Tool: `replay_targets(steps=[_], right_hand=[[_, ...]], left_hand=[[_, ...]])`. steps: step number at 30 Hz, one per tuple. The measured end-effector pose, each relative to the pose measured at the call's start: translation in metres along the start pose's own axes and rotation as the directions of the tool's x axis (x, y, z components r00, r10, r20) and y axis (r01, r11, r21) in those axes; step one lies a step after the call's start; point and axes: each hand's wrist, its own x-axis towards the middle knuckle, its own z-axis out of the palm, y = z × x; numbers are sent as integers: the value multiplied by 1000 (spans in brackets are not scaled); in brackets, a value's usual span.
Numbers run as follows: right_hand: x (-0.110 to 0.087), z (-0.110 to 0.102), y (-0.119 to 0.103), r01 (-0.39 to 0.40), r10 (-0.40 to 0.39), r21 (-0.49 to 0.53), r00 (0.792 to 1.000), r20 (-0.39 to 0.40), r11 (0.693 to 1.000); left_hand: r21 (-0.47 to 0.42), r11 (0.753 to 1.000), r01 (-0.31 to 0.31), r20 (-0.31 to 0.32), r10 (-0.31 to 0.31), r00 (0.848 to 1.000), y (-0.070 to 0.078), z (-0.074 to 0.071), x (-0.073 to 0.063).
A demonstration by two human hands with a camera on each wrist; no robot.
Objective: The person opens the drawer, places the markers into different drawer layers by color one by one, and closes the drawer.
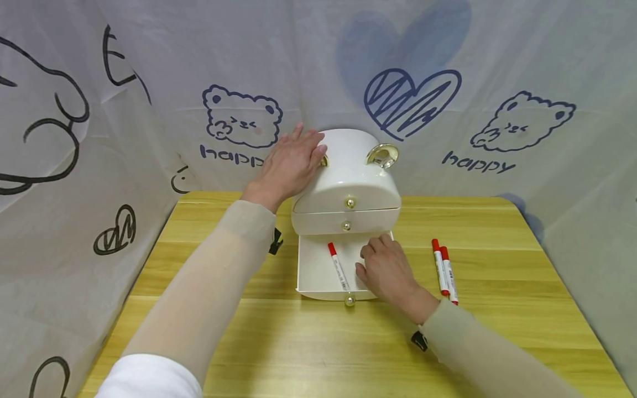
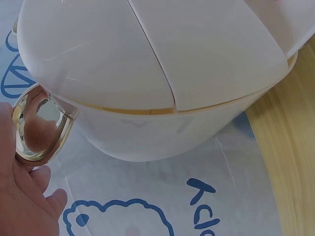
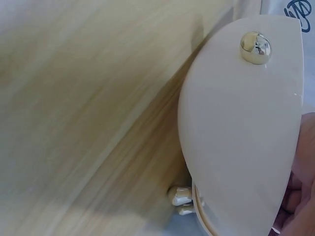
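A white toy-like drawer box (image 1: pixel 348 171) with gold ears stands at the back of the table. My left hand (image 1: pixel 291 166) holds its left gold ear (image 2: pixel 43 125), with fingers around the ear's edge. The bottom drawer (image 1: pixel 312 279) is pulled out, and a red-capped marker (image 1: pixel 339 266) lies slanted in it. Over the drawer's right half is my right hand (image 1: pixel 390 271), fingers curled down inside. In the right wrist view the drawer front (image 3: pixel 241 123) hides most of those fingers (image 3: pixel 293 201); I cannot tell whether they hold anything.
Two more red-capped markers (image 1: pixel 444 271) lie side by side on the wooden table (image 1: pixel 502 265), right of the drawer. Gold knobs (image 1: pixel 350 299) stick out from the drawer fronts. A printed cloth (image 1: pixel 318 66) hangs close behind the box and along both sides.
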Motion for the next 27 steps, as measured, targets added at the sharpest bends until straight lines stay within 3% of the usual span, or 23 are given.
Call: replay_targets(steps=[7,14,22,27], right_hand=[[-6,-8,4,-45,39,-90,997,-65,995],[-15,-19,20,-81,74,-57,991,-111,995],[-30,-29,57,-127,124,6,956,-265,992],[-40,-36,82,-208,204,16,939,-278,978]], left_hand=[[-8,1000,8,14,-8,1000,0,-2,1],[-12,1000,9,22,-9,1000,-1,-2,2],[-8,1000,8,22,-8,1000,-1,-2,2],[-6,1000,4,18,-4,1000,-2,-2,3]])
